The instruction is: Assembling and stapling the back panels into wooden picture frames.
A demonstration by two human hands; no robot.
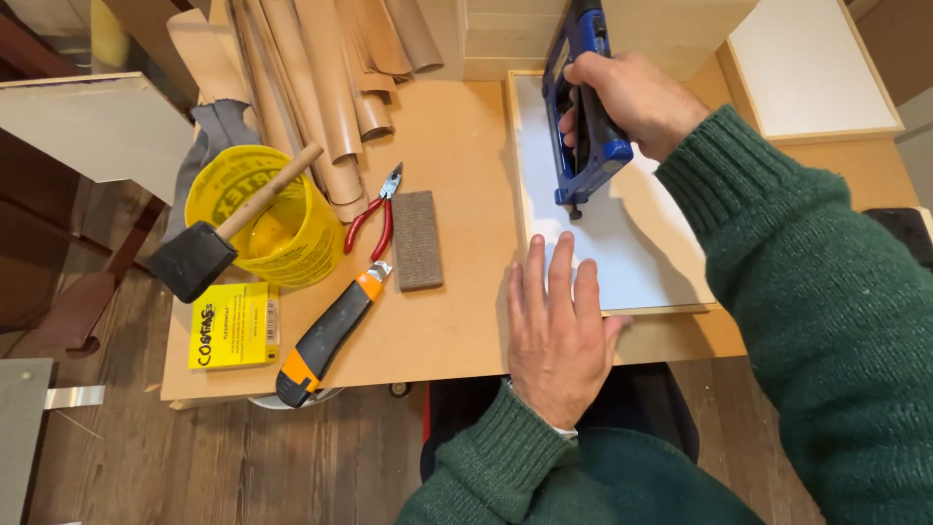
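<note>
My right hand (637, 97) grips a blue and black staple gun (581, 107), held nose-down on the upper part of a white panel in a thin wooden frame (641, 262). My left hand (556, 326) lies flat, fingers spread, over the frame's near left corner and the edge of the wooden worktable (457, 331). Both arms wear green knitted sleeves.
Left of the frame lie a grey-brown sanding block (417, 239), red-handled pliers (374, 212), an orange and black utility knife (328, 335) and a small yellow box (234, 326). A yellow tub (267, 219) holds a foam brush (209, 248). Brown paper rolls (326, 78) and another white framed panel (812, 68) sit behind.
</note>
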